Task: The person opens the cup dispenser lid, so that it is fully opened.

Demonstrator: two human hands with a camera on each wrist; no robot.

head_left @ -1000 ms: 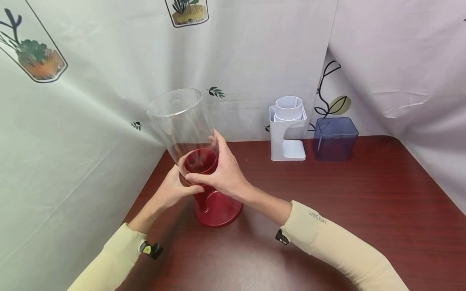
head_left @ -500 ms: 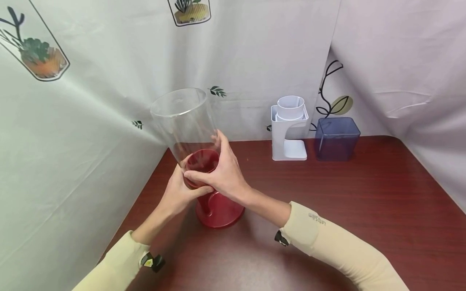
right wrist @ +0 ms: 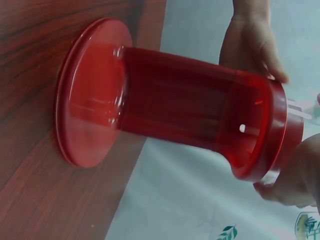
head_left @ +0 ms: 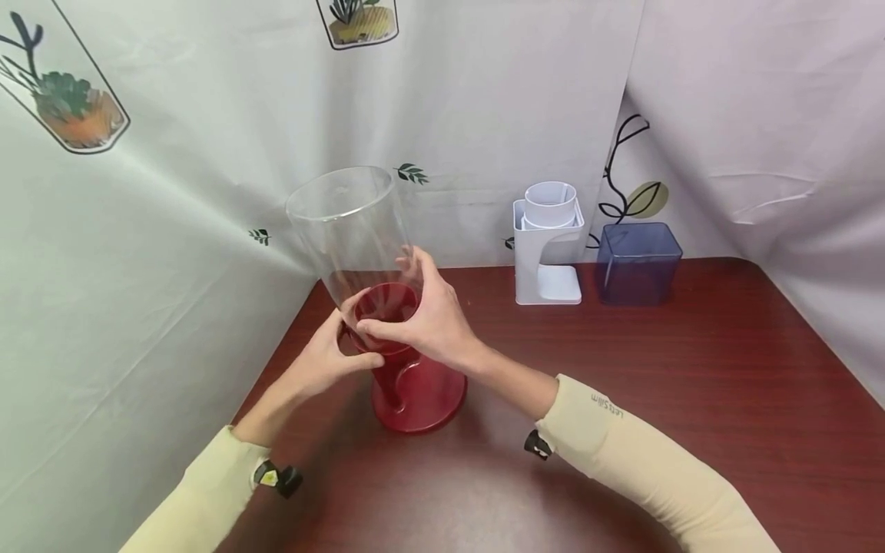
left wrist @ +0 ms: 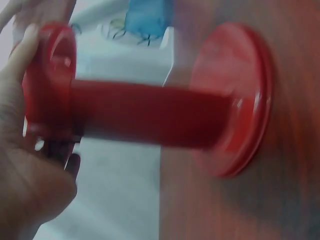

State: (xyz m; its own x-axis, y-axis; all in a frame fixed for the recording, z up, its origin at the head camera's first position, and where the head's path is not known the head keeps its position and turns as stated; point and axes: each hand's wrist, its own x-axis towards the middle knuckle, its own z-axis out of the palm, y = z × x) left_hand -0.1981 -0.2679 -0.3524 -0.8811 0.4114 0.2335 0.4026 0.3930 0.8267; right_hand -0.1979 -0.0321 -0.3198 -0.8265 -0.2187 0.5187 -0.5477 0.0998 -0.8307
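Observation:
A red stand [head_left: 432,395] with a round base and a column rests on the table, its cup-like top under a tall clear canister [head_left: 349,242] with a wide open rim. My left hand [head_left: 325,359] holds the red collar at the top from the left, thumb in front. Just above it, my right hand [head_left: 439,319] grips the canister's lower end from the right, its far fingers seen through the clear wall. In the right wrist view, the stand's column [right wrist: 175,97] runs up to the collar [right wrist: 260,125] between both hands. The left wrist view is blurred.
At the back of the dark red-brown table [head_left: 691,399] stand a white holder [head_left: 528,261] with a white cup [head_left: 551,206] in it and a translucent blue box [head_left: 638,265]. Patterned white fabric [head_left: 484,115] hangs behind and along the left side.
The left hand first turns slightly right, then back left, its thumb sliding along the collar. My right hand shifts a little to the right. The stand's base stays nearly in place.

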